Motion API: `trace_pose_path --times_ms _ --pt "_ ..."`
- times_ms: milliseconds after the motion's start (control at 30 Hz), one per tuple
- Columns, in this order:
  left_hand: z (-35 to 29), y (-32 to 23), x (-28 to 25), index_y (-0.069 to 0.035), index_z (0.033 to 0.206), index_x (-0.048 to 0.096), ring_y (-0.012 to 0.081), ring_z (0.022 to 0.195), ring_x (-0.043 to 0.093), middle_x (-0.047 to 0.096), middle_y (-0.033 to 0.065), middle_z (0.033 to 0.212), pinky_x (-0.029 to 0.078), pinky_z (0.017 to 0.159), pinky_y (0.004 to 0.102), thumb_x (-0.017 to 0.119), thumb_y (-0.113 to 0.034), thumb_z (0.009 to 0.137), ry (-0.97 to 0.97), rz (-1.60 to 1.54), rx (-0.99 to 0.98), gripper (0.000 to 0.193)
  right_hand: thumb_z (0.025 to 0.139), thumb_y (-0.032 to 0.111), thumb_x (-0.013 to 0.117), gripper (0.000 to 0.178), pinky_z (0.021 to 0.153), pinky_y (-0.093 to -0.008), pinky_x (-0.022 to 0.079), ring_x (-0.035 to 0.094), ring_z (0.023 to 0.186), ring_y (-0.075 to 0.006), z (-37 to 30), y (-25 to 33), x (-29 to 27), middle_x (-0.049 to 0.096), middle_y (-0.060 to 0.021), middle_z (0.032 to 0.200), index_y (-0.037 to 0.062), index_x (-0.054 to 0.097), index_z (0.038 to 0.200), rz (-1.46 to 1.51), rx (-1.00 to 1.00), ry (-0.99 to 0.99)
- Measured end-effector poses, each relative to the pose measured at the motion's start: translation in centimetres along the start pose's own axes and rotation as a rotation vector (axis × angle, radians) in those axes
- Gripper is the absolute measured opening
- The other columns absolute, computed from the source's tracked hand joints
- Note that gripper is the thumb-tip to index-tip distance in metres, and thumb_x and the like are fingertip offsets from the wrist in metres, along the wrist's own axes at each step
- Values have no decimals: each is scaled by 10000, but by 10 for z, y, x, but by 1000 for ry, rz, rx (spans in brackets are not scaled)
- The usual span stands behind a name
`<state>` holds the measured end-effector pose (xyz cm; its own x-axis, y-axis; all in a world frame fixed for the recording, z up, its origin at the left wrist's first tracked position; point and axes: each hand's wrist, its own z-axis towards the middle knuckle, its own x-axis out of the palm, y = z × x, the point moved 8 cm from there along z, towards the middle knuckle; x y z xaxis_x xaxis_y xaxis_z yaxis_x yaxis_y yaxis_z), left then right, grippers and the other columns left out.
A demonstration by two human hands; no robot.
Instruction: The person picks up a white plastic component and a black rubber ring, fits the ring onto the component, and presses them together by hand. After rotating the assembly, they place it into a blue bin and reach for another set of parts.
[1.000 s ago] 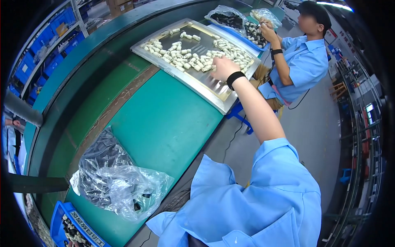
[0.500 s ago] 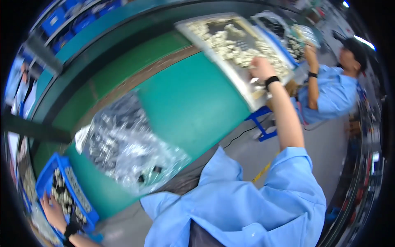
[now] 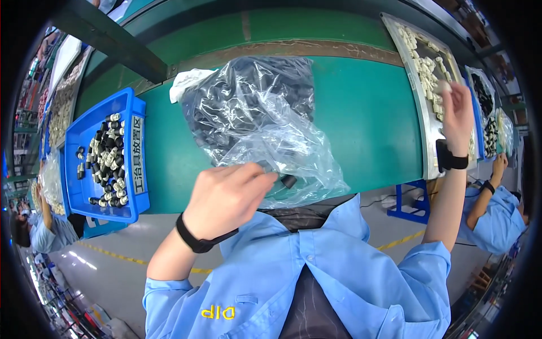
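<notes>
Left hand [image 3: 226, 195]: had left the blue bin, where it was half a second earlier, and was now at the mouth of the plastic bag; its fingers were curled together, and whether they gripped anything could not be told.
Right hand [image 3: 460, 116]: stayed at the tray, raised over its near part, fingers bent; a whitish shape showed at the fingertips, but whether that was a gripped piece could not be told.
Black cap [image 3: 289, 181]: lay just to the right of the left hand's fingertips, within the clear folds of the bag; contact with the fingers could not be made out.
Plastic bag [image 3: 254, 99]: rested on the desk between the two hands, its dark, filled part beyond the left hand and its clear, loose part spread toward the person.
Cream pieces [image 3: 426, 70]: lay scattered in the tray, beyond the right hand and to its left.
Metal-framed tray [image 3: 427, 141]: stood at the right end of the green desk [image 3: 367, 124], partly under the right hand.
Blue bin [image 3: 141, 202]: sat to the left of the left hand, well apart from it, holding a heap of black-and-cream assembled pieces [image 3: 107, 158].
Black wristbands [image 3: 197, 240]: circled both wrists.
Co-worker [image 3: 497, 220]: sat beyond the tray, in a light blue shirt.
</notes>
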<state>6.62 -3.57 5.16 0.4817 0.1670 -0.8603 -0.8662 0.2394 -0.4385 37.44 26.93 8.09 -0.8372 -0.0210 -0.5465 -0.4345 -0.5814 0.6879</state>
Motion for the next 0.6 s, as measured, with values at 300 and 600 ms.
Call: trace_pose_path --times_ms 300,600 --pt "23 -22 53 -92 932 640 238 782 652 615 69 984 521 565 340 609 -83 743 238 182 141 192 924 39 588 219 735 -234 494 602 833 -121 -14 187 180 615 -45 1022 20 585 1141 233 -576 487" --pt "17 -22 48 -106 975 666 248 781 638 640 63 953 505 611 349 699 -145 711 363 -26 337 268 964 180 593 216 626 -236 512 634 757 -132 -9 102 247 632 -67 932 -8 600 1070 936 64 527"
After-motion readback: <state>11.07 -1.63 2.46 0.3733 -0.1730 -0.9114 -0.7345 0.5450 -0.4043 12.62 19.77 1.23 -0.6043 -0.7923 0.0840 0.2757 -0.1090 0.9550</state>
